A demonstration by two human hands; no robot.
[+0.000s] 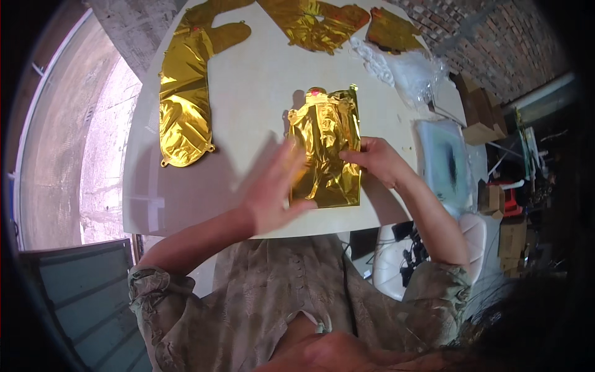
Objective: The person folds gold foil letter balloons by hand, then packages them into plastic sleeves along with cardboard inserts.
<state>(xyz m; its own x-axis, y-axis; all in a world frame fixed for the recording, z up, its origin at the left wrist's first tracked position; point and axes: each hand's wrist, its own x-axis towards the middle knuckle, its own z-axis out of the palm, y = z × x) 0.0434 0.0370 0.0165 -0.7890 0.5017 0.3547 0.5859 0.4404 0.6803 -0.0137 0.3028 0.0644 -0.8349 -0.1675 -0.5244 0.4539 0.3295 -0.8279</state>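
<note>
A folded gold foil balloon (pixel 328 149) lies on the white table in front of me, crumpled on top and straight along its right and lower edges. A small red spot shows at its upper end. My right hand (pixel 375 160) grips its right edge, thumb on top and fingers partly hidden. At the left edge, my left hand (pixel 273 189) is smeared by motion, its fingers stretched out and thumb apart, near or against the foil. Whether it touches cannot be made out. A flat, uninflated gold foil balloon (pixel 186 99) with small tabs lies farther left.
More gold foil balloons (pixel 319 25) lie along the far side of the white table (pixel 248 80). Crumpled clear plastic (pixel 403 71) and a stack of clear plastic bags (pixel 443 161) are at the right edge. A white chair (pixel 387 263) with dark cables stands below; cardboard boxes (pixel 480 115) stand beyond.
</note>
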